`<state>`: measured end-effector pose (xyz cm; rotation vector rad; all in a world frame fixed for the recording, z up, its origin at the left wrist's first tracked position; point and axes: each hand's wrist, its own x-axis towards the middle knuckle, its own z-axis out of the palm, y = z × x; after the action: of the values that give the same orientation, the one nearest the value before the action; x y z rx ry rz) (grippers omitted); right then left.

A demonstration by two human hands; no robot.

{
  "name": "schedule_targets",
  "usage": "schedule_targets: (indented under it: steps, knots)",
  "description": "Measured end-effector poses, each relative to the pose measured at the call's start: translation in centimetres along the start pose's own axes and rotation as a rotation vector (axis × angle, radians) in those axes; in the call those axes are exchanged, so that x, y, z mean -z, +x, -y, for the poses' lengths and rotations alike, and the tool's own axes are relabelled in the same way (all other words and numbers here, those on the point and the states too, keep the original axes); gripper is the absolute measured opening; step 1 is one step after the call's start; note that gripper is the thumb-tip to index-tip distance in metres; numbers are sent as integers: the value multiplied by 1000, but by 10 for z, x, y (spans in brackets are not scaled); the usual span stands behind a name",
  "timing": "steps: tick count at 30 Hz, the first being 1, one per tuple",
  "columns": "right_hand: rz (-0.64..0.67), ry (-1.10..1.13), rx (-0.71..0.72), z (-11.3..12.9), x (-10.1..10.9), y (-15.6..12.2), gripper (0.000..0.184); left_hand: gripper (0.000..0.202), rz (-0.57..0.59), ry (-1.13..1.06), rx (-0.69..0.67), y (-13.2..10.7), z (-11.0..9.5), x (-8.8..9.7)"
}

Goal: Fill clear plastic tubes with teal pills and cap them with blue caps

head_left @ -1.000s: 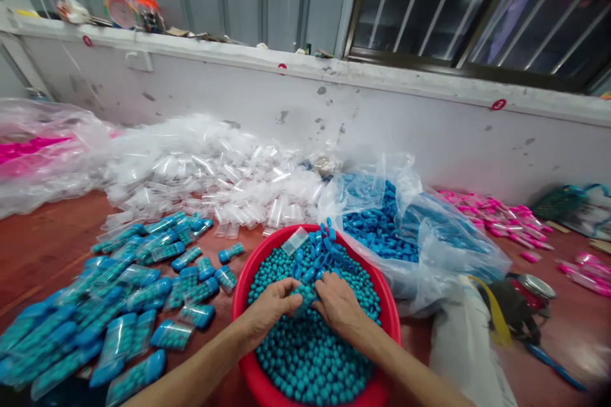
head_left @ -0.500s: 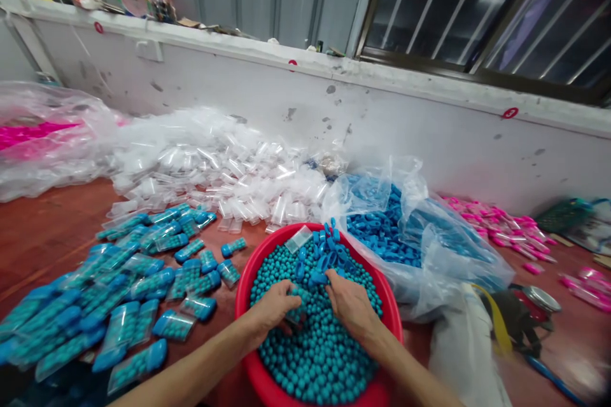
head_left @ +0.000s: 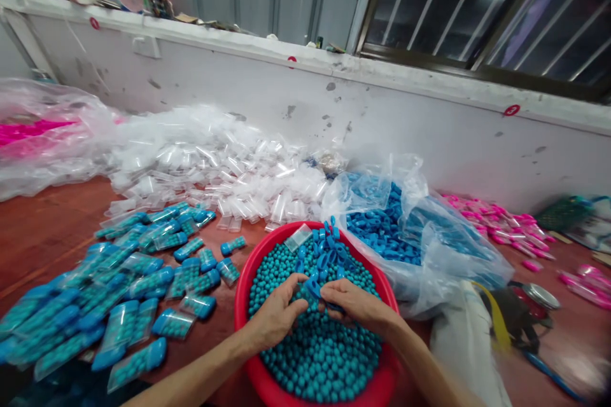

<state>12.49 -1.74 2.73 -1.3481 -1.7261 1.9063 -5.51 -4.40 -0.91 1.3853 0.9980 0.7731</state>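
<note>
From my remote station I record the left hand (head_left: 281, 313) and the right hand (head_left: 354, 305) at lower centre of the frame, over a round red plastic tub (head_left: 242, 296) of small teal beads (head_left: 329, 365). The right thumb and fingers pinch a looped blue plastic cap (head_left: 313, 287), located between the hands above the beads. The left fingers are curled, thumb near forefinger; I cannot tell whether they grip anything, the palm being hidden. Obstructions noted: a cluster of loose blue caps (head_left: 330, 255) lies on the beads just beyond the hands, with a flat clear plastic case (head_left: 298, 238) near the far rim. A translucent bag of blue caps (head_left: 451, 254) crowds the tub's upper right side, and a white sack (head_left: 465, 343) lies near the right forearm. At lower left, bead-filled clear cases with blue ends (head_left: 121, 327) cover the red-brown tabletop (head_left: 62, 216). A heap of clear plastic cases (head_left: 224, 168) spreads left of centre behind them; bright pink plastic pieces (head_left: 501, 221) lie at the right.
</note>
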Motion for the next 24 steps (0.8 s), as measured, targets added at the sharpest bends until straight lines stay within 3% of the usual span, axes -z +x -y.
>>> schedule_targets:
  steps: [8, 15, 24]
  knots:
    - [203, 179, -77, -11, 10, 5, 26, 48, 42, 18, 29, -4, -7, -2]
    - [351, 264, -111, -21, 15, 8, 27, 46, 68, -11, -8, -7, -7, -2]
    - [419, 287, -95, -25, 5, 8, 34, 34, 100, -107, 42, -5, -7, -1]
